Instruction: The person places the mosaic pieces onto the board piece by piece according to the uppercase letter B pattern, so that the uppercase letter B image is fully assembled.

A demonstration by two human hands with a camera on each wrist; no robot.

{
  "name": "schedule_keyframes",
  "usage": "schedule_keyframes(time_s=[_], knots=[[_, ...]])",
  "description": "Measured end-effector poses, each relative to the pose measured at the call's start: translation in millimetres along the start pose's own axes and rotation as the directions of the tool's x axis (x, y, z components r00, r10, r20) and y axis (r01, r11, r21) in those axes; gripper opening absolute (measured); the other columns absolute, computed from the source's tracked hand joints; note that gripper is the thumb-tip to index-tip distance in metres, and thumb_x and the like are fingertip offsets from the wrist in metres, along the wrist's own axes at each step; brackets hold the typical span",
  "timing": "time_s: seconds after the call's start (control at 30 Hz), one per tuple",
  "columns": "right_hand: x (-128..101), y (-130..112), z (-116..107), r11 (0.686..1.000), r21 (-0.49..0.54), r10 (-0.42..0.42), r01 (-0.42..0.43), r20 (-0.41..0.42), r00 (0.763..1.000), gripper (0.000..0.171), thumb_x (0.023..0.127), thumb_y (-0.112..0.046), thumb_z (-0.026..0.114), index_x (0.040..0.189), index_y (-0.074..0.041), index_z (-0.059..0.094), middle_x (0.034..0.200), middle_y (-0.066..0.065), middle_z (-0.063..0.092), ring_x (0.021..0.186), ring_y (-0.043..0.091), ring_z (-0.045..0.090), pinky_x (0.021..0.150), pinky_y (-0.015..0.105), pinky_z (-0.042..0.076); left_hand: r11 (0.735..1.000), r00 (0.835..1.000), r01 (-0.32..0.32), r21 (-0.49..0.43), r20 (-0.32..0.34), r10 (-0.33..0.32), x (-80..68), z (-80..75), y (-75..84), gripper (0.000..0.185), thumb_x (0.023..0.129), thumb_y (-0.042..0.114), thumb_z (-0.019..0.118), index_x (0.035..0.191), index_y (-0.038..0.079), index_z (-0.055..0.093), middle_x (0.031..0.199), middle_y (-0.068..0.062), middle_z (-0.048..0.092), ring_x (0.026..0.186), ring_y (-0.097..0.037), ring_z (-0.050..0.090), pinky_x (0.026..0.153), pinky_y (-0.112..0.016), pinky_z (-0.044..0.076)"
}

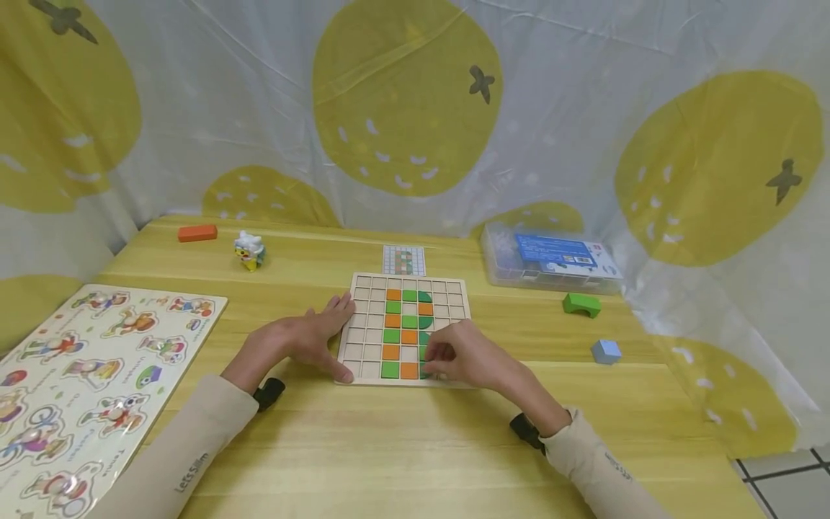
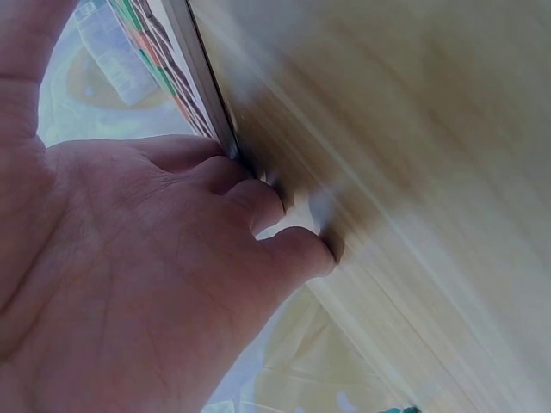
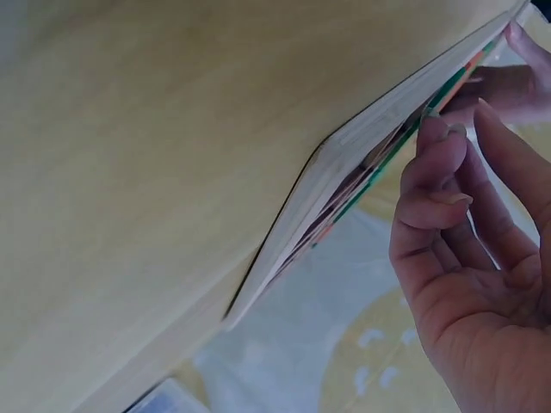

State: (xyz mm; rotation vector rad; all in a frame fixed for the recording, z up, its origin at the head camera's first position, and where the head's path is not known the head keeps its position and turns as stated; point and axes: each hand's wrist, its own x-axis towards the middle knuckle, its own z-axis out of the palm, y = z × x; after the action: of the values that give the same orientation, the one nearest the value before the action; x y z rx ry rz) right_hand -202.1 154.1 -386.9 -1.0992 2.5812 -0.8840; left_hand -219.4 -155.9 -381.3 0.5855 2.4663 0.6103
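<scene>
A wooden grid board (image 1: 364, 334) lies on the table, with orange, light green and dark green tiles set in its middle columns. My left hand (image 1: 320, 333) rests along the board's left edge, its thumb at the near corner. In the left wrist view, the fingertips (image 2: 301, 251) of that hand touch the table beside the board. My right hand (image 1: 473, 355) is over the board's near right part, fingertips at a dark green tile (image 1: 424, 369) that they partly hide. In the right wrist view its thumb stands apart from the bent fingers (image 3: 430, 176), with nothing visible between.
A small pattern card (image 1: 403, 261) lies behind the board. Back right stands a clear plastic box (image 1: 502, 263), with a green arch block (image 1: 581, 304) and a blue cube (image 1: 606, 352) nearer. Leftward are a picture puzzle board (image 1: 123, 360), a small figurine (image 1: 249, 250) and a red block (image 1: 197, 233).
</scene>
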Motion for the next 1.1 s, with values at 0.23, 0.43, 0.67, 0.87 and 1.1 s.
schedule_keyframes(time_s=[0.23, 0.43, 0.67, 0.87, 1.1], knots=[[-3, 7, -15, 1.000, 0.020, 0.019, -0.019, 0.006, 1.000, 0.008, 0.099, -0.011, 0.080, 0.093, -0.007, 0.081, 0.081, 0.001, 0.077, 0.069, 0.006, 0.065, 0.064, 0.022, 0.056, 1.000, 1.000, 0.000, 0.000, -0.004, 0.000, 2.5, 0.1, 2.1, 0.134, 0.085, 0.045, 0.093, 0.169, -0.008, 0.004, 0.178, -0.026, -0.010, 0.165, -0.044, -0.007, 0.130, -0.068, 0.004], [-1, 17, -24, 0.996, -0.088, -0.004, -0.004, -0.095, 0.995, 0.024, 0.104, -0.011, 0.074, 0.124, 0.003, 0.076, 0.111, 0.015, 0.079, 0.092, 0.025, 0.074, 0.081, 0.038, 0.063, 1.000, 1.000, 0.017, 0.014, -0.005, -0.017, 1.8, -0.5, 0.3, 0.135, 0.083, 0.046, 0.094, 0.170, -0.007, 0.005, 0.178, -0.026, -0.010, 0.165, -0.045, -0.006, 0.130, -0.069, 0.005], [25, 26, -21, 0.982, -0.123, 0.148, -0.144, 0.026, 0.989, 0.071, 0.107, -0.014, 0.067, 0.167, 0.002, 0.031, 0.170, 0.023, 0.039, 0.160, 0.045, 0.029, 0.131, 0.060, 0.025, 1.000, 1.000, 0.022, -0.001, -0.004, -0.022, 0.2, 0.0, -2.4, 0.135, 0.084, 0.045, 0.093, 0.170, -0.007, 0.003, 0.178, -0.026, -0.012, 0.165, -0.045, -0.007, 0.130, -0.068, 0.004], [35, 31, -19, 0.959, -0.108, 0.273, -0.263, 0.102, 0.957, 0.074, 0.110, -0.017, 0.059, 0.171, -0.001, 0.019, 0.174, 0.023, 0.031, 0.165, 0.041, 0.017, 0.133, 0.055, 0.021, 1.000, 1.000, 0.014, 0.009, -0.007, -0.014, 3.4, 1.8, 0.3, 0.135, 0.084, 0.047, 0.093, 0.170, -0.007, 0.004, 0.178, -0.025, -0.011, 0.165, -0.044, -0.006, 0.130, -0.069, 0.005], [25, 31, -34, 0.971, -0.035, 0.237, -0.235, 0.063, 0.970, 0.074, 0.115, -0.025, 0.053, 0.172, 0.000, 0.013, 0.178, 0.024, 0.014, 0.166, 0.044, 0.003, 0.133, 0.061, 0.012, 0.999, 1.000, -0.012, -0.040, -0.004, 0.012, 6.2, -3.6, 2.7, 0.136, 0.087, 0.047, 0.091, 0.169, -0.006, -0.003, 0.177, -0.026, -0.017, 0.165, -0.044, -0.009, 0.131, -0.065, 0.005]])
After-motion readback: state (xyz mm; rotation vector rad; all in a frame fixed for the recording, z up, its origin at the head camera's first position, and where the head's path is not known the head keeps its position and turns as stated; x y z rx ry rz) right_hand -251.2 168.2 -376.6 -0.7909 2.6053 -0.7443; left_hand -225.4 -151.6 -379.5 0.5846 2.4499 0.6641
